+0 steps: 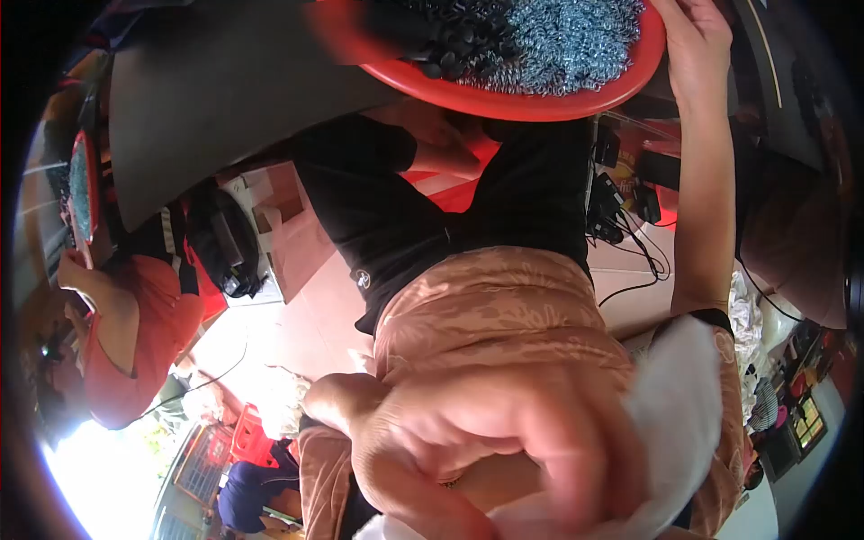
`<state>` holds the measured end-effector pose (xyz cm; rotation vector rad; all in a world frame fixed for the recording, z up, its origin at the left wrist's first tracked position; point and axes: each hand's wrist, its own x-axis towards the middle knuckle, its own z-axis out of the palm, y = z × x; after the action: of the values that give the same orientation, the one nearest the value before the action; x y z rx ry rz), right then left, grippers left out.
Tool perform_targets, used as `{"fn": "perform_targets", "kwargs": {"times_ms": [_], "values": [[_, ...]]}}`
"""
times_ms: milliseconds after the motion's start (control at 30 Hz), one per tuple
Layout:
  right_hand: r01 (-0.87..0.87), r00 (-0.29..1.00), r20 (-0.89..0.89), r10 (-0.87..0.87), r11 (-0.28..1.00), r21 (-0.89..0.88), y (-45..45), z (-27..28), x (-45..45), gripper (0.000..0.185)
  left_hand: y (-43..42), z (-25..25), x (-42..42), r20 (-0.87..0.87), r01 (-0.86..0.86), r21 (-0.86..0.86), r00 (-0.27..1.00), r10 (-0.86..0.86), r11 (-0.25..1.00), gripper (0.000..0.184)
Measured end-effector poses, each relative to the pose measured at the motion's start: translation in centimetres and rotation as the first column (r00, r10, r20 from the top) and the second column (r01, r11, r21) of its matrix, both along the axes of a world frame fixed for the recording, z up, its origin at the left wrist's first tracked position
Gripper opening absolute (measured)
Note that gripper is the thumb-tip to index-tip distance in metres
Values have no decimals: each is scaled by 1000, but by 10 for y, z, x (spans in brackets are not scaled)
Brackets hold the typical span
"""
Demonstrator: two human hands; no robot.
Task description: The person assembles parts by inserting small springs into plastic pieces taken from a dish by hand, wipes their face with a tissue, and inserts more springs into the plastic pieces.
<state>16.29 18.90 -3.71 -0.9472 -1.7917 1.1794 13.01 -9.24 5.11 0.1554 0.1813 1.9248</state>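
Note:
My left hand [504, 432] is raised very close to the camera at the bottom centre, partly blurred. Its fingers are curled round a thin white cloth [688, 405], which spreads to the right and below the hand. At the top right, my right hand [695, 31] is at the rim of a large red basin [549, 110], its fingertips partly cut off by the frame. Inside the basin lie many small silvery metal pieces [576, 45] and, on the left, black pieces [459, 36].
A dark tabletop [216, 99] extends left of the basin. Black adapters and cables [612, 207] lie at right. An open cardboard box [288, 225] and black bag [225, 238] are at left. A co-worker in red [148, 333] sits far left, near another basin [84, 184].

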Motion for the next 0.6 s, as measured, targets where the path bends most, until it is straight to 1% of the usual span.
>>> {"fn": "perform_targets", "kwargs": {"times_ms": [33,67,133,233,267,333,367,433,467,533,567,600], "values": [[24,999,27,-23,1000,-9,-2,1,1,6,0,-2,1,-8,24,32,1000,-23,999,32],[-17,999,-28,17,1000,-12,0,-2,3,7,-1,-4,2,-17,47,64,999,-46,997,34],[-4,1000,-13,4,1000,13,2,-4,4,7,3,-31,-13,-118,176,342,983,-144,923,45],[-18,999,-33,19,1000,17,3,-5,4,7,-1,-28,-12,-159,172,331,979,-125,928,35],[-27,999,-45,28,1000,15,2,-6,4,7,-4,-17,-14,-150,184,210,976,-155,960,26],[-56,996,-64,58,998,29,3,-9,4,6,-8,-8,-14,-139,190,67,974,-180,979,17],[-64,995,-68,66,997,43,5,-9,6,6,-7,-7,-13,-134,192,55,974,-183,980,15],[-42,998,-35,45,997,58,7,-9,8,5,-8,-5,6,27,26,106,999,-29,994,19],[-34,999,-22,35,997,67,7,-10,7,5,-10,-3,34,185,-154,136,975,127,979,24],[-67,995,-76,69,997,35,7,-11,7,5,-2,-7,42,303,-295,313,932,200,903,31],[-84,991,-102,86,996,23,7,-11,7,5,11,-20,33,255,-247,485,958,134,839,33],[-70,994,-75,74,997,44,9,-12,6,4,13,-21,28,234,-195,527,969,79,827,34]]}}
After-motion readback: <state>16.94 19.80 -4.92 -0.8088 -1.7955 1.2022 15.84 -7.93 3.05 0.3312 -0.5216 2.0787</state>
